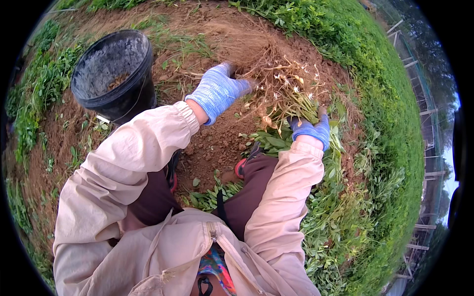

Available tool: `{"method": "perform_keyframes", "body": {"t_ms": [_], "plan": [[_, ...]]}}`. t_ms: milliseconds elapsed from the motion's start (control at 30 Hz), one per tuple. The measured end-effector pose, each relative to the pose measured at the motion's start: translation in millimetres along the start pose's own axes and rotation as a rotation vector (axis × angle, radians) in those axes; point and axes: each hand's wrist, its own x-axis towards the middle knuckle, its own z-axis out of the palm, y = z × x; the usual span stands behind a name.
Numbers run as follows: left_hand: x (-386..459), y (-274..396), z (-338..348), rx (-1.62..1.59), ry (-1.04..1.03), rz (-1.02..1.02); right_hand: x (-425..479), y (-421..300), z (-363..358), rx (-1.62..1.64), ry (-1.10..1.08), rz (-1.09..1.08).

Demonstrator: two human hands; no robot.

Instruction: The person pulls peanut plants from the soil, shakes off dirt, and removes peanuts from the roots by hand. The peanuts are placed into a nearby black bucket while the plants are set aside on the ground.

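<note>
My right hand (313, 127), in a blue knit glove, grips the green stems of an uprooted bunch of plants (292, 85). Its tangled roots point up and away from me, with several pale pods, probably peanuts, among them. My left hand (220, 88), gloved the same way, is beside the roots on their left side. Its fingertips are blurred, and whether they touch or hold any root I cannot tell. The leafy tops hang below my right hand, partly hidden by it.
A black plastic bucket (113, 107) with some brown contents at its bottom stands on the soil at left. Pulled leafy plants (329, 222) lie beside my right leg. Dense green crop (389, 129) grows at right, before a fence-like frame (429, 111). My shoes rest on reddish soil (211, 148).
</note>
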Motion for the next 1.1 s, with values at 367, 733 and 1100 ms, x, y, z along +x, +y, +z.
{"method": "perform_keyframes", "body": {"t_ms": [367,733,1100], "plan": [[-3,-27,-26,-0.6,-0.666,-0.177,-10,5,13,0.065,0.035,0.02],[-6,-11,-37,0.579,-0.62,-0.04,-1,-1,6,0.075,0.036,0.002],[-14,-28,32,0.166,-0.284,0.089,-3,3,5,0.088,-0.003,0.04]]}}
